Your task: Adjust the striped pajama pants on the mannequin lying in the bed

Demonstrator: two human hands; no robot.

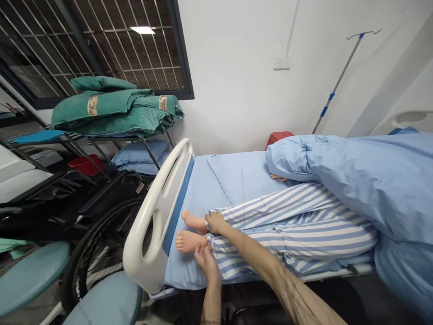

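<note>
A manikin in blue-and-white striped trousers (287, 241) lies on the bed, its bare feet toward the footboard. My right hand (216, 222) reaches over the near leg and closes round the far ankle at the trouser cuff, just behind the far foot (194, 221). At the near ankle, my left hand (205, 261) has its fingers curled against the heel side of the near foot (189, 241) and the trouser hem. The fingertips there are partly hidden. A light-blue quilt (338, 171) covers the upper body, and the manikin's fingers (279, 178) show at its edge.
A white footboard (162, 212) closes the bed's left end. Beyond it stand a wheelchair (104, 239) and round stools (104, 300). Green folded bedding (111, 108) lies on a rack under the window. An IV pole (341, 76) rises behind the bed.
</note>
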